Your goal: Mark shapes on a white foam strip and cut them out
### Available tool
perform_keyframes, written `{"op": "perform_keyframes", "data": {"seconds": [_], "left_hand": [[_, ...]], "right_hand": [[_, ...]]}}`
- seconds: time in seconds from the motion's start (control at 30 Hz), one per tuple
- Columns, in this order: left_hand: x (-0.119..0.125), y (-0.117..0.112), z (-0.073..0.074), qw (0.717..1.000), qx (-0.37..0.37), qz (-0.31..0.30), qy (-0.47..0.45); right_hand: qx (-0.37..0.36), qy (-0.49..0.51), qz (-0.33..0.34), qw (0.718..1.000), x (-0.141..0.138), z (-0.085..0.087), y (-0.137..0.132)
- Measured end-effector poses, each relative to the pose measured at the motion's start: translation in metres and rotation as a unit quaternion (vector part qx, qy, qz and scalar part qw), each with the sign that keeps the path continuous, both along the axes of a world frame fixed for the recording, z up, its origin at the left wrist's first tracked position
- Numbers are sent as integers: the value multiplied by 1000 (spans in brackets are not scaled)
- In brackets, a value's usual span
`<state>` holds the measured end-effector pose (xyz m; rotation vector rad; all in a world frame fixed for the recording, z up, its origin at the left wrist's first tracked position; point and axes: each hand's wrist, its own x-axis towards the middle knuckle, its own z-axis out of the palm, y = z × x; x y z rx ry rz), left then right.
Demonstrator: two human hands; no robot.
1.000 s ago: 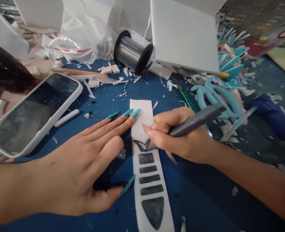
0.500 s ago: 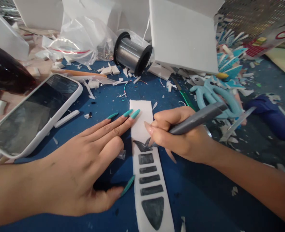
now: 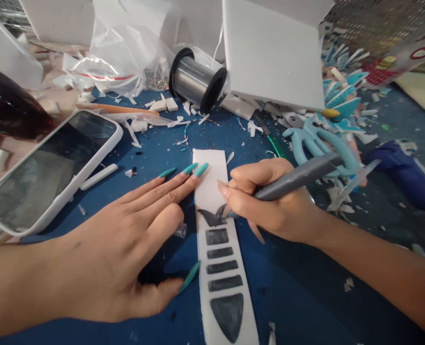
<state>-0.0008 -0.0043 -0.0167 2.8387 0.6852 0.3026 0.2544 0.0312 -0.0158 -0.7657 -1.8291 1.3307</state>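
A long white strip [image 3: 209, 191], likely foam, lies on the blue work surface [image 3: 162, 148]. Dark grey shapes fill its lower part: a pointed tip, several bars and a forked, tail-like shape. My left hand [image 3: 136, 244] is spread flat with teal nails; its fingertips press the strip's upper left edge and the thumb touches its left side. In my right hand [image 3: 273, 206] a grey marker [image 3: 299, 177] is pinched, its tip down by the right lobe of the forked shape. The fingers partly hide the tip.
On the left lie a phone [image 3: 54, 167] and a dark bottle [image 3: 11, 105]. Behind stand a wire spool [image 3: 198, 79], a plastic bag [image 3: 115, 62] and a white board [image 3: 273, 52]. Light-blue-handled scissors [image 3: 324, 143] and a blue tool [image 3: 407, 172] lie right, among white scraps.
My right hand and the marker have shifted very slightly to the right. My left hand stays in place on the strip.
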Motion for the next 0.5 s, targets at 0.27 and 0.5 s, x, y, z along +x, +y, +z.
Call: {"op": "perform_keyframes", "data": {"seconds": [0.27, 0.5], "left_hand": [[-2, 2, -1, 1000, -21, -6, -1], [-1, 3, -1, 1000, -22, -6, -6]], "right_hand": [[-19, 2, 6, 1000, -3, 3, -1], [-19, -26, -23, 999, -2, 4, -1]]}}
